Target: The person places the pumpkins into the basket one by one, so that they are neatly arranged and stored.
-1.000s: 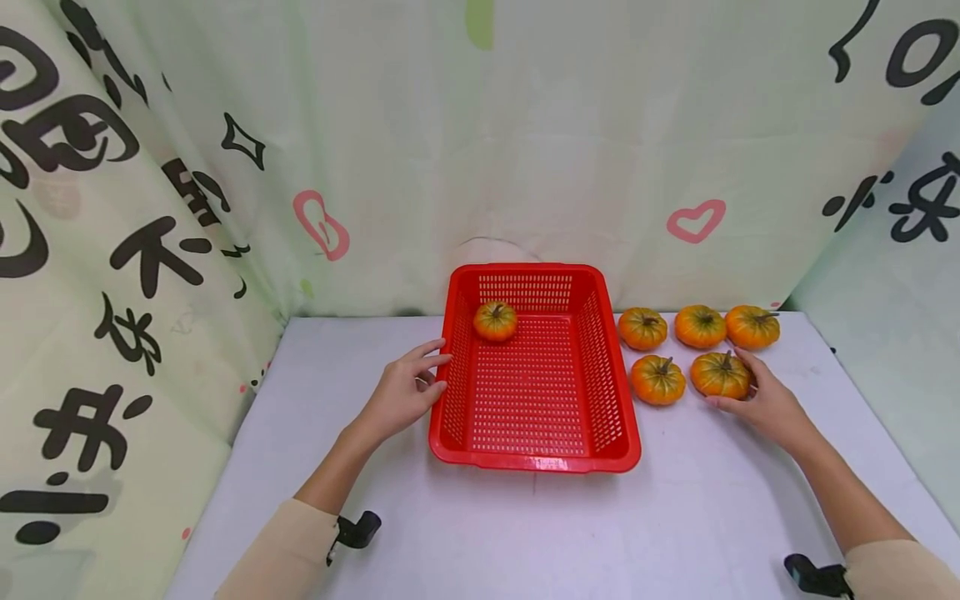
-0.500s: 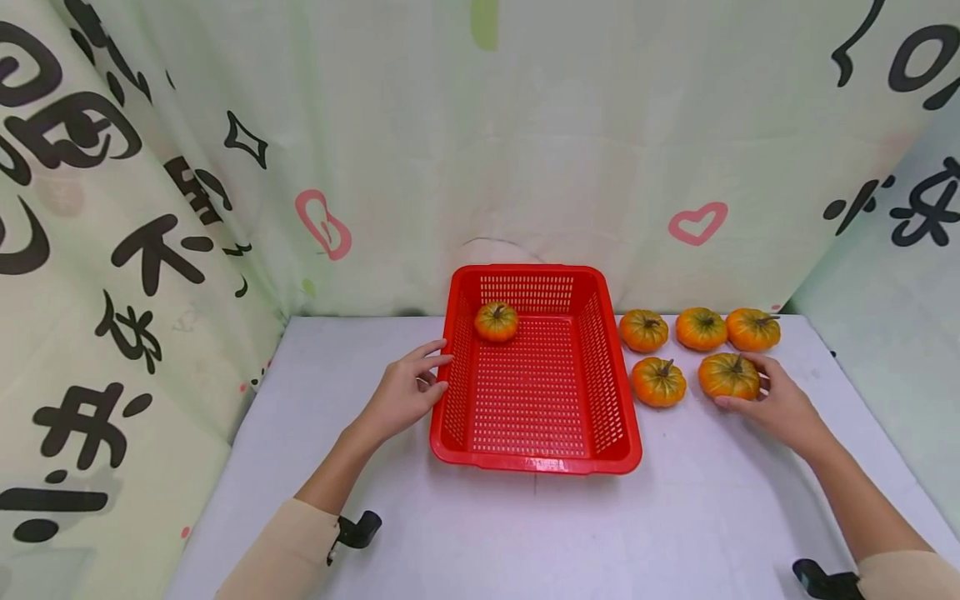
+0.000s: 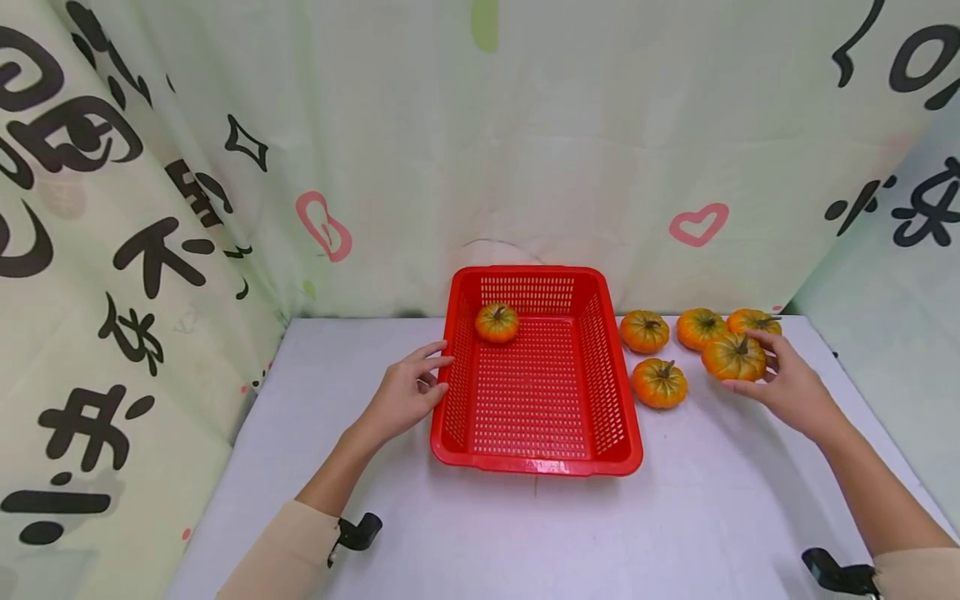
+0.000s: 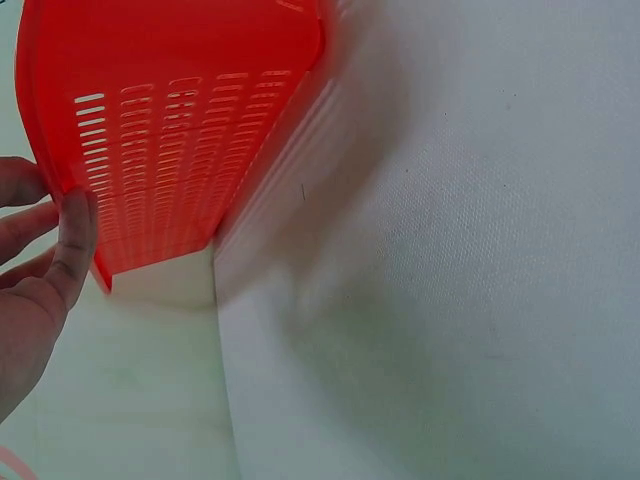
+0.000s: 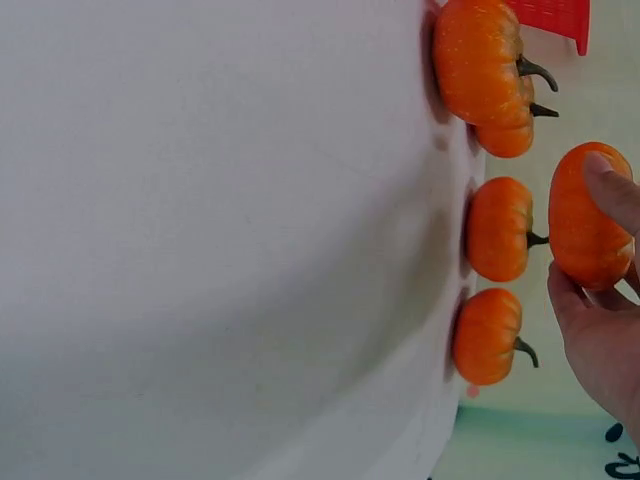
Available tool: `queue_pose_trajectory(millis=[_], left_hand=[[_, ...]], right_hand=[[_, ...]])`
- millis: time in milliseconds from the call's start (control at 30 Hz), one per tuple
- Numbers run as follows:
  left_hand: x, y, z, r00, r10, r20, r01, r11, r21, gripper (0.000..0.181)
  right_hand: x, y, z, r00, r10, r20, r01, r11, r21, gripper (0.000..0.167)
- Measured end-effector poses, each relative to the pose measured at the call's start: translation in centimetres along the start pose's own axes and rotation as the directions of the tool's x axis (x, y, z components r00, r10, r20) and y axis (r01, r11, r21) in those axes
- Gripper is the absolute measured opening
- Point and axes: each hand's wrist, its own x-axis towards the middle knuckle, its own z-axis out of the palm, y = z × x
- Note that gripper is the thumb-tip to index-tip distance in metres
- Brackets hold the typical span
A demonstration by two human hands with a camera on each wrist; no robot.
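My right hand [image 3: 798, 396] holds a small orange pumpkin [image 3: 733, 357] with a short stem, fingers and thumb around its side. The right wrist view shows this pumpkin [image 5: 590, 215] raised off the table, the thumb lying across it. At the left side of a red perforated plastic basket [image 3: 534, 467], my left hand [image 3: 403, 392] touches the rim with loosely extended fingers. In the left wrist view, fingers [image 4: 72, 245] rest against the rim and outer wall of the basket [image 4: 170, 130]. One pumpkin [image 3: 497, 322] sits in the basket's far left corner.
Right of the basket stand several more pumpkins: one in front [image 3: 659, 383], one behind it [image 3: 644, 332], and others farther right, including one [image 3: 701, 328] by the back edge. A white cloth covers the table [image 3: 480, 533]. Printed curtains [image 3: 525, 167] hang behind and at the sides.
My right hand has lifted the pumpkin from the front row, moving it slightly right and up, so it now partly covers the pumpkins behind. The left hand and the basket stay in place.
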Motion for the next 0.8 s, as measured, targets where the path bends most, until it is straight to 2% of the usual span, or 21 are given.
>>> queue_pose_trajectory(millis=[367,800], left_hand=[[0.0,0.0,0.0,1.000,0.002,0.006,-0.002,1.000,-0.004,0.040],[0.1,-0.1,0.0,1.000,0.012,0.012,-0.012,1.000,0.011,0.041]], right_hand=[[0.4,-3.8,-0.7,0.998,-0.051,-0.025,0.051,0.999,-0.001,0.097],[2.0,-8.0,-0.1,0.992,-0.124,-0.026,0.123,0.992,-0.012,0.093]])
